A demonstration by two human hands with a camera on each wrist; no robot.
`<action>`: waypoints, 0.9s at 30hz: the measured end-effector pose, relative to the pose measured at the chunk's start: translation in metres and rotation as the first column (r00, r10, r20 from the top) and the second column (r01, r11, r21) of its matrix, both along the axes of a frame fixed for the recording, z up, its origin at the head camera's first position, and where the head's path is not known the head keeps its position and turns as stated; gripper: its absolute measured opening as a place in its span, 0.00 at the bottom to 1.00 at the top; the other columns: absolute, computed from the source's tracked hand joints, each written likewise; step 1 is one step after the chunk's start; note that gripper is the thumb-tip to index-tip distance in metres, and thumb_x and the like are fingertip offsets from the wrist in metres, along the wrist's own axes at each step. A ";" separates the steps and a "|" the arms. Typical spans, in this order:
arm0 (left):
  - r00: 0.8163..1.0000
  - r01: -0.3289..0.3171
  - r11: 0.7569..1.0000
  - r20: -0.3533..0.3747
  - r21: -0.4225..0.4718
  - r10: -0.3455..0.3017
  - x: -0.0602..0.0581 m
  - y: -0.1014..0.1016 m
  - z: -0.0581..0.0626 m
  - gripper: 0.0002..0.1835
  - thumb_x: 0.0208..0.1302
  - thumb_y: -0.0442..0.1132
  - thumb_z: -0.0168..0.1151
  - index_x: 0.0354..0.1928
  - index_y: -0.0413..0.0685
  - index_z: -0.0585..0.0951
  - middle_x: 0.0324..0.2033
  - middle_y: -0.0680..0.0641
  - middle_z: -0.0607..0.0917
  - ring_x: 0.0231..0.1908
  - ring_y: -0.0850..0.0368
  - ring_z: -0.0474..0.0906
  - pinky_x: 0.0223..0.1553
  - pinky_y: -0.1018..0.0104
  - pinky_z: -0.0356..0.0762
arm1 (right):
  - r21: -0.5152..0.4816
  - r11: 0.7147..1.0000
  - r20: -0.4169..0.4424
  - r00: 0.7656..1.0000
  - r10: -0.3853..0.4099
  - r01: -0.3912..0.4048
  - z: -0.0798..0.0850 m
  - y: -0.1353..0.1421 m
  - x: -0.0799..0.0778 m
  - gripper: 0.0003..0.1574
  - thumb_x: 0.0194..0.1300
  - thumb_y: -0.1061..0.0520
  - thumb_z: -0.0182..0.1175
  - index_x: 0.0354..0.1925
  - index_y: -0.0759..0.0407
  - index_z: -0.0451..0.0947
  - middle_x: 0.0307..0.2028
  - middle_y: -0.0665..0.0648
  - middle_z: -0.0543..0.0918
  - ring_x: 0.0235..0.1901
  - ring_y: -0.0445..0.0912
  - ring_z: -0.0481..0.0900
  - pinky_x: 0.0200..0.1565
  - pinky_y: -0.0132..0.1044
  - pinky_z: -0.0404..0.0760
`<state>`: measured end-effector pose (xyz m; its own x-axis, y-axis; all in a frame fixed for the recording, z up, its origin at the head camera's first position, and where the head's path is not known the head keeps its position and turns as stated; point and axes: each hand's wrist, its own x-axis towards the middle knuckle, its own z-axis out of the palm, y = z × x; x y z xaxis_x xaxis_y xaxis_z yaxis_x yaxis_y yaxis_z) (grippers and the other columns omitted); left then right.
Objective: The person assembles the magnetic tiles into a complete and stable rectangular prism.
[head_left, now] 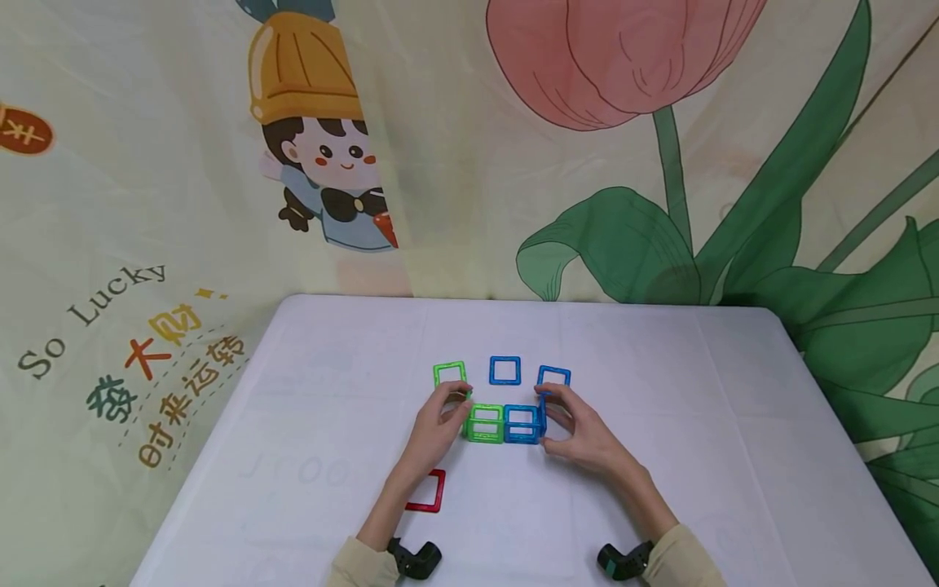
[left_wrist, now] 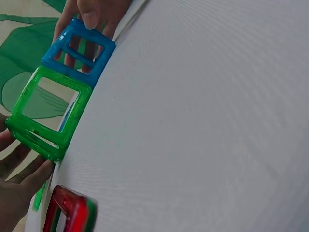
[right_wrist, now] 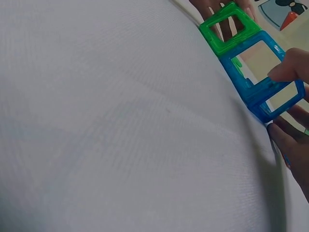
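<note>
Mid-table, square green magnetic tiles [head_left: 486, 439] and square blue magnetic tiles [head_left: 522, 440] stand joined side by side as an open-framed block. At the block's left end my left hand [head_left: 434, 428] holds a green tile between thumb and fingers, its lower fingers right at the base in the left wrist view. My right hand [head_left: 581, 430] pinches the upright blue side tile [right_wrist: 275, 89] at the other end; the thumb lies over its frame in the right wrist view. The fingers partly hide both end tiles.
Behind the block lie a loose green tile [head_left: 450, 365], a blue tile [head_left: 505, 382] and another blue tile [head_left: 553, 370]. A red tile [head_left: 439, 492] lies nearer, partly under the left forearm. The white table's [head_left: 660, 314] far edge meets a printed cloth backdrop [head_left: 455, 204].
</note>
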<state>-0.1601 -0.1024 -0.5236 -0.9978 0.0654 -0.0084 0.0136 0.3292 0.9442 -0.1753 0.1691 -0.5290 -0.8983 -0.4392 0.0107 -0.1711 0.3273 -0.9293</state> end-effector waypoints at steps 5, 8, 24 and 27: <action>0.999 -0.022 0.999 -0.029 -0.033 0.021 0.005 0.000 0.003 0.23 0.79 0.46 0.54 0.70 0.48 0.73 0.63 0.46 0.79 0.63 0.49 0.76 0.65 0.49 0.78 | 0.032 0.999 -0.002 1.000 0.007 -0.007 0.002 -0.001 0.002 0.54 0.55 0.65 0.72 0.76 0.56 0.60 0.75 0.61 0.65 0.75 0.60 0.65 0.69 0.44 0.70; 0.999 -0.050 0.997 -0.021 -0.051 0.049 0.011 0.002 0.008 0.24 0.79 0.46 0.54 0.71 0.48 0.72 0.63 0.46 0.79 0.63 0.49 0.77 0.64 0.48 0.79 | 0.043 0.999 -0.005 1.000 0.009 -0.008 0.002 -0.001 0.002 0.54 0.55 0.67 0.71 0.76 0.56 0.61 0.75 0.60 0.66 0.75 0.58 0.65 0.70 0.43 0.70; 0.966 -0.256 0.964 -0.048 -0.070 0.253 0.043 0.018 0.017 0.13 0.75 0.38 0.58 0.57 0.45 0.81 0.48 0.48 0.84 0.48 0.55 0.81 0.49 0.65 0.84 | 0.042 0.999 0.017 1.000 -0.006 0.006 0.001 0.002 0.006 0.50 0.60 0.67 0.67 0.77 0.54 0.61 0.76 0.61 0.66 0.74 0.59 0.67 0.69 0.47 0.72; 0.965 -0.263 0.962 -0.047 -0.079 0.259 0.044 0.020 0.018 0.14 0.75 0.38 0.58 0.59 0.45 0.81 0.47 0.49 0.84 0.48 0.55 0.81 0.50 0.64 0.85 | 0.037 0.999 0.029 1.000 -0.004 0.003 0.001 0.002 0.006 0.49 0.61 0.67 0.67 0.77 0.54 0.61 0.76 0.61 0.65 0.74 0.58 0.67 0.69 0.46 0.72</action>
